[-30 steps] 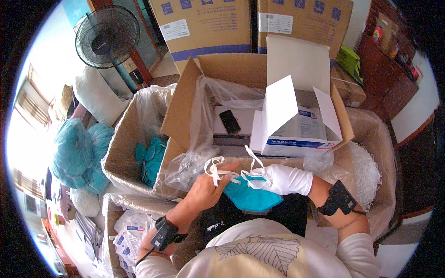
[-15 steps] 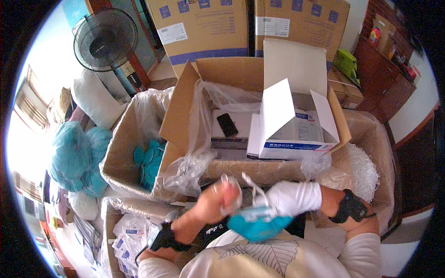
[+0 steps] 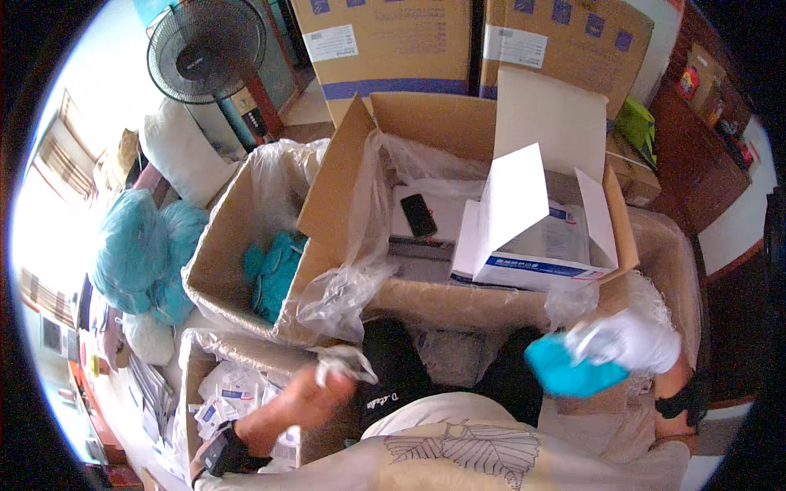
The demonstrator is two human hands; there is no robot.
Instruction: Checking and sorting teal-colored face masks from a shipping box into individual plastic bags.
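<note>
My left hand (image 3: 307, 398), bare and blurred by motion, is at the lower left with its fingers closed. A bunched white strip (image 3: 350, 364), perhaps cord, shows at its fingertips. At the right, my right hand (image 3: 643, 344) wears a white glove and grips a teal fabric piece (image 3: 573, 368) with rounded edges. White stringy material lies between glove and fabric; its exact form is blurred. This hand is beside a pile of white cords (image 3: 643, 295) in the right-hand carton.
An open white box (image 3: 544, 266) with packets and a black phone (image 3: 418, 215) sit in the central carton (image 3: 458, 307). Teal pieces (image 3: 274, 274) fill part of the left carton. White packets (image 3: 233, 393) lie in the lower-left carton. A fan (image 3: 205, 53) stands behind.
My hands have moved apart from near my chest. The right went to the right with the teal fabric piece; the left went left and down with the white strip. The view shifted slightly.
</note>
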